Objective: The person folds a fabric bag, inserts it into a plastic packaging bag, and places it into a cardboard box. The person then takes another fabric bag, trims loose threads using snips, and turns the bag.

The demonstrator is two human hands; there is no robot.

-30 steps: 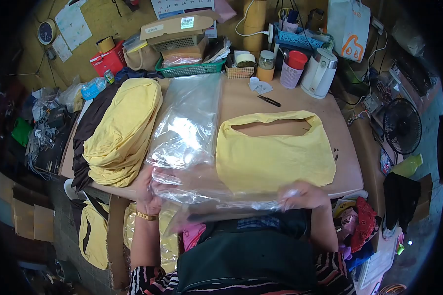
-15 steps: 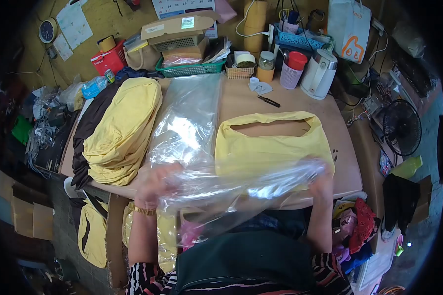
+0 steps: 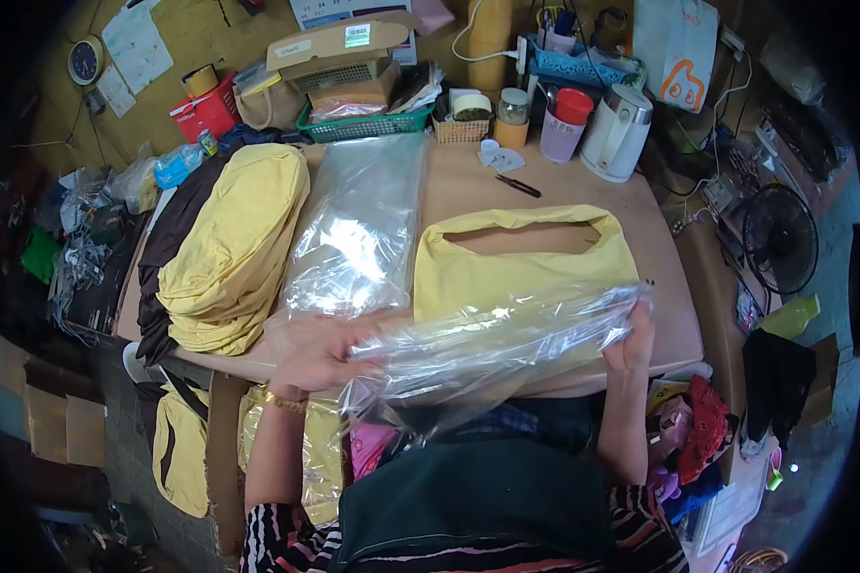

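Observation:
A clear plastic bag (image 3: 478, 353) stretches in loose folds between my hands above the table's front edge. My right hand (image 3: 631, 334) grips its right end, fingers closed around the plastic. At the other end, my left hand (image 3: 325, 355) holds the bag between thumb and outstretched fingers; the fingertips are blurred. Partly under the plastic lies a yellow cloth bag (image 3: 526, 272), flat, its long handle opening toward the back. Left of it is a stack of clear plastic bags (image 3: 354, 229). Farther left, folded yellow cloth bags (image 3: 234, 248) are piled over dark cloth (image 3: 167, 258).
Small thread snips (image 3: 518, 185) lie behind the yellow bag. Along the back stand a green basket (image 3: 368, 126), a jar (image 3: 512, 119), a pink cup with a red top (image 3: 566, 124) and a white kettle (image 3: 618, 134). A fan (image 3: 780, 239) is at right.
The plastic bag has been lifted and spread a little, with its right end higher. My left hand's fingers have straightened toward the right. My right hand has risen slightly.

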